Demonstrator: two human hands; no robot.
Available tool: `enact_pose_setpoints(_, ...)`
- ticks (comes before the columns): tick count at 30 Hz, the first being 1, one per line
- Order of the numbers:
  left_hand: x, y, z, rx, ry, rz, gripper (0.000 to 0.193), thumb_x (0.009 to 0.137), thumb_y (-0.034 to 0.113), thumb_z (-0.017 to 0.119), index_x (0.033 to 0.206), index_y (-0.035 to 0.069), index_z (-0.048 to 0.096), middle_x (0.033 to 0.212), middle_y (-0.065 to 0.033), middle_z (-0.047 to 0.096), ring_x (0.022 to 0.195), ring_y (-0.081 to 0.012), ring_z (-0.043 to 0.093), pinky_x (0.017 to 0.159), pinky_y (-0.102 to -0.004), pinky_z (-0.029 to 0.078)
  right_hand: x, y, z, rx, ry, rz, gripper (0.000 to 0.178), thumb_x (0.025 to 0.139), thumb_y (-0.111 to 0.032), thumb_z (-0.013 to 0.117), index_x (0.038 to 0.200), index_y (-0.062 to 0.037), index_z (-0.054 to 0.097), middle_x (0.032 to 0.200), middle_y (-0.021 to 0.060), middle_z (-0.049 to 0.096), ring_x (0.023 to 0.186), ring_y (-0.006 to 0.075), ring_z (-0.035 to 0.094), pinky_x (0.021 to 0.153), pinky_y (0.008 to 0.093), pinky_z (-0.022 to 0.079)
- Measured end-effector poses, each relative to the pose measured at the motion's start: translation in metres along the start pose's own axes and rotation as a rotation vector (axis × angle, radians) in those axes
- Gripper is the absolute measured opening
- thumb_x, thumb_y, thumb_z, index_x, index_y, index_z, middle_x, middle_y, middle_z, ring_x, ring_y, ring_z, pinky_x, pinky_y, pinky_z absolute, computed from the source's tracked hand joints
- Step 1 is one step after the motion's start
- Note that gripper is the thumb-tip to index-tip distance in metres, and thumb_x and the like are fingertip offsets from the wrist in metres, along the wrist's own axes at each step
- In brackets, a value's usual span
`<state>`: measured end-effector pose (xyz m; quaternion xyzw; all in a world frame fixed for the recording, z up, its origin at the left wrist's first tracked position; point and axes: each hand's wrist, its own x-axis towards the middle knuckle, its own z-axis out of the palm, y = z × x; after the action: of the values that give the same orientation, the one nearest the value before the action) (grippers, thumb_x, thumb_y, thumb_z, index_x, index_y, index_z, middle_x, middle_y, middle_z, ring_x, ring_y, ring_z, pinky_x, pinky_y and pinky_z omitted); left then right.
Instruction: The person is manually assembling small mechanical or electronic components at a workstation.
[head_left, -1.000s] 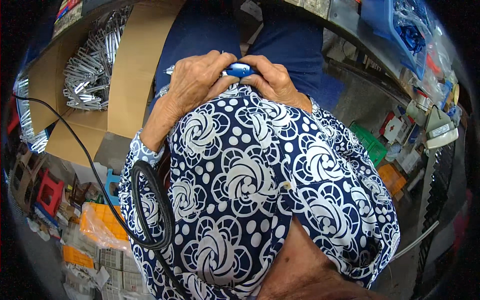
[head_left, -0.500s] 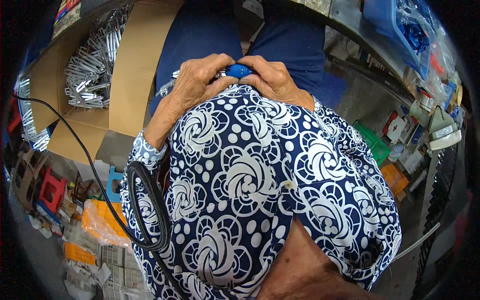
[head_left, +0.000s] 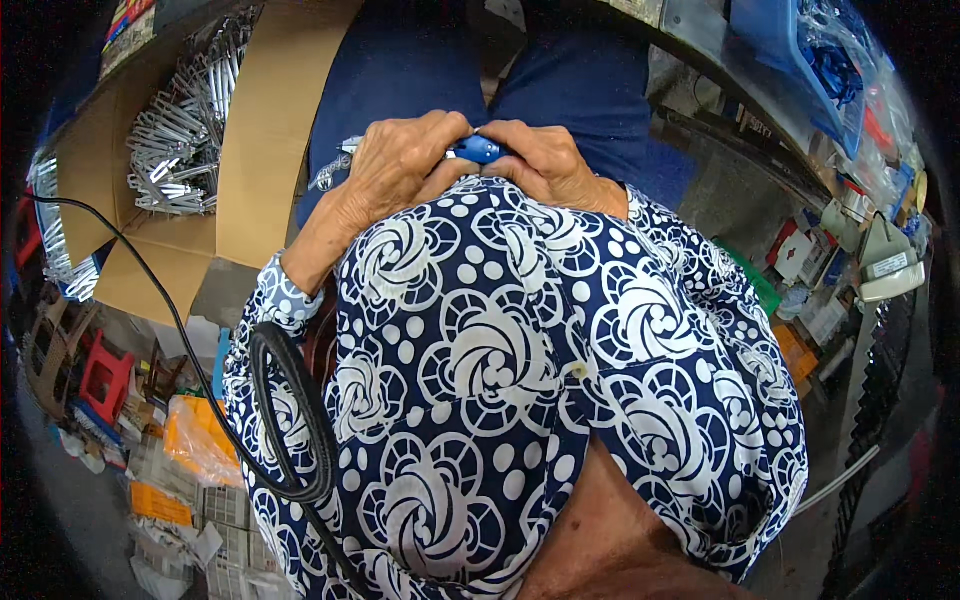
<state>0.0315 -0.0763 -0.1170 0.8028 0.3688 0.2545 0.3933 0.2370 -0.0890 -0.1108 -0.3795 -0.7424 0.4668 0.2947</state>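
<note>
Right of the big brown cardboard box (head_left: 268, 130), our L hand (head_left: 400, 160) & R hand (head_left: 555, 165) pinch the small, shiny, blue, rounded piece (head_left: 480, 150) b/w thumbs & fingers. Silver metal bits (head_left: 350, 145) poke boxward past L hand. We should hold thumbs steady & press evenly.

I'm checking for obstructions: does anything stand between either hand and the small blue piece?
Nothing visible does: the left hand and the right hand hold the blue piece from either side. The open cardboard box stands off to the left, not between them.
</note>
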Motion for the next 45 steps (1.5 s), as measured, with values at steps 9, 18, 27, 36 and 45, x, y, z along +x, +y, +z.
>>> enact_pose_setpoints(9,0.012,-0.004,0.005,0.044,-0.091,0.028,0.024,0.077,0.020,0.066,0.088,0.005,0.052,0.069,-0.0130,0.058,0.059,-0.0289,0.059,0.053,-0.0367,0.047,-0.004,0.013,-0.007,0.017,0.020,-0.024,0.024,0.075,-0.008,0.067,0.096,0.0021,0.059,0.076,0.0181,0.063,0.068,0.0329,0.064,0.057,0.0358,0.051)
enact_pose_setpoints(18,0.013,0.005,0.004,0.022,-0.018,0.018,0.022,0.076,0.017,0.066,0.089,0.005,0.052,0.071,-0.0122,0.058,0.059,-0.0276,0.059,0.053,-0.0359,0.047,-0.006,0.004,-0.010,-0.098,0.027,-0.025,0.030,0.076,-0.008,0.068,0.102,0.0058,0.059,0.091,0.0177,0.066,0.074,0.0257,0.068,0.064,0.0311,0.054)
enact_pose_setpoints(27,0.018,0.003,0.004,-0.015,0.010,0.009,0.021,0.077,0.018,0.066,0.088,0.007,0.052,0.070,-0.0107,0.058,0.059,-0.0261,0.060,0.052,-0.0360,0.047,-0.003,0.005,-0.012,-0.116,0.029,-0.018,0.029,0.079,-0.008,0.066,0.104,0.0044,0.057,0.091,0.0180,0.066,0.075,0.0264,0.068,0.064,0.0321,0.054)
enact_pose_setpoints(36,0.030,0.003,-0.005,0.114,-0.034,0.053,0.023,0.077,0.020,0.066,0.090,0.007,0.052,0.072,-0.0105,0.058,0.061,-0.0257,0.060,0.053,-0.0346,0.047,0.000,0.011,-0.014,-0.071,0.083,-0.018,0.032,0.078,-0.011,0.067,0.104,0.0013,0.054,0.084,0.0182,0.062,0.071,0.0332,0.065,0.059,0.0371,0.052)
enact_pose_setpoints(45,0.029,0.004,-0.016,0.081,-0.078,0.046,0.023,0.078,0.022,0.065,0.090,0.007,0.053,0.072,-0.0112,0.058,0.062,-0.0287,0.060,0.054,-0.0364,0.047,0.004,0.000,-0.017,-0.123,0.032,-0.024,0.031,0.079,-0.006,0.065,0.107,0.0044,0.055,0.088,0.0196,0.065,0.073,0.0273,0.068,0.061,0.0323,0.054)
